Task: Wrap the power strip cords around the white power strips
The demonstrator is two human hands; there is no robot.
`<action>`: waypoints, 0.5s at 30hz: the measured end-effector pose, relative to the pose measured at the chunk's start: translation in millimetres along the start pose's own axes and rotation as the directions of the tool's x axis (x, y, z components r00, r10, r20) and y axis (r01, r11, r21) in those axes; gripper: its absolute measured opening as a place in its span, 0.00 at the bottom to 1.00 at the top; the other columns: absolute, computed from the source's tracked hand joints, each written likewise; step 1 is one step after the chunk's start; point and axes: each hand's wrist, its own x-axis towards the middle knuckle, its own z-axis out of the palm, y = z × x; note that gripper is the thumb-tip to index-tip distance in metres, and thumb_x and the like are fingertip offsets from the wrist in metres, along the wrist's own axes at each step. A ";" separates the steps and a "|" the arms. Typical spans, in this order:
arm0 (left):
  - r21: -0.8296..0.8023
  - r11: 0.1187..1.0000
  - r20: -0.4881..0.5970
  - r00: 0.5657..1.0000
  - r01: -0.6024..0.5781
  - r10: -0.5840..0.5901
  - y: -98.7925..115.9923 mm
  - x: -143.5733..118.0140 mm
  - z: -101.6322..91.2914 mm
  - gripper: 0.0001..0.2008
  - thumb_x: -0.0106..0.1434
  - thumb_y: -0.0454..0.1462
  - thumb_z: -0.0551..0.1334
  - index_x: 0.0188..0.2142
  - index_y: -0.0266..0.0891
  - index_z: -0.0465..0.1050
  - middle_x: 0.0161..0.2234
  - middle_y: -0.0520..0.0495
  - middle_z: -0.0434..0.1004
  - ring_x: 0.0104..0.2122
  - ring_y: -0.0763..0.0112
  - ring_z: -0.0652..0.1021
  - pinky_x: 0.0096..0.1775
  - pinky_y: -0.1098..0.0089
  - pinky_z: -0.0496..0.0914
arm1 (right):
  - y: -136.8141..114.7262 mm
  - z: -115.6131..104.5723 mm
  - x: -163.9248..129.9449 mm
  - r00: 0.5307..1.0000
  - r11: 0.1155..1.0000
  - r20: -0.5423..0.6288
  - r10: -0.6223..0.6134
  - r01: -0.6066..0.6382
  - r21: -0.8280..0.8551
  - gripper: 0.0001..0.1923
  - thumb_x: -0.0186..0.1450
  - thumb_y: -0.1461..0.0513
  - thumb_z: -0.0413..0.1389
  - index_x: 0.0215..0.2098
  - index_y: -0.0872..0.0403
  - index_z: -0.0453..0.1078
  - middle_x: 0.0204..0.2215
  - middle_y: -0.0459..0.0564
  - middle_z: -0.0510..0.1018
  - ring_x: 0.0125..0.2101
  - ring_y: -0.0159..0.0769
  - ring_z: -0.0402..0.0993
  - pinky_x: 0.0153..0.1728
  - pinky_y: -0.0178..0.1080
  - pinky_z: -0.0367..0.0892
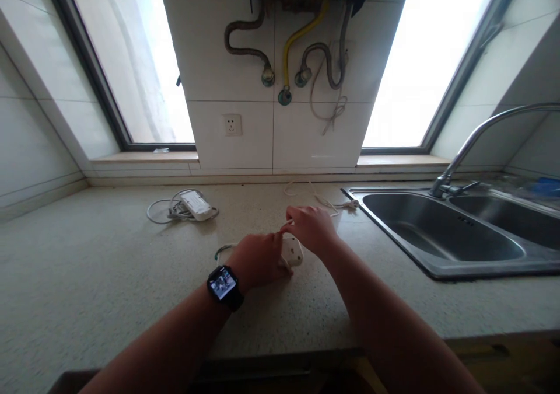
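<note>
My left hand [259, 260], with a black smartwatch [224, 285] on its wrist, presses down on a small white charger block [293, 251] lying on the speckled countertop [109, 265]. My right hand [311, 226] hovers just above and behind the block, its fingers pinched on a thin white cable [321, 201] that runs back toward the sink. A short loop of cable [221, 249] shows to the left of my left hand. Most of the block is hidden under my hands.
A white power strip [195, 204] with its coiled grey cord lies further back on the left. A steel double sink [455, 233] with a curved tap [476, 140] fills the right side. A wall socket [232, 124], hoses and two windows are behind.
</note>
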 end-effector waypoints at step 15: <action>-0.126 0.916 -0.160 0.903 0.382 -0.399 -34.5 19.7 -4.3 0.24 0.61 0.53 0.57 0.46 0.36 0.64 0.38 0.36 0.78 0.38 0.53 0.80 0.35 0.64 0.69 | -45.1 -1.3 -11.5 0.999 0.885 0.006 0.038 -0.037 0.465 0.13 0.70 0.57 0.47 0.35 0.52 0.72 0.30 0.51 0.80 0.30 0.36 0.74 0.31 0.35 0.57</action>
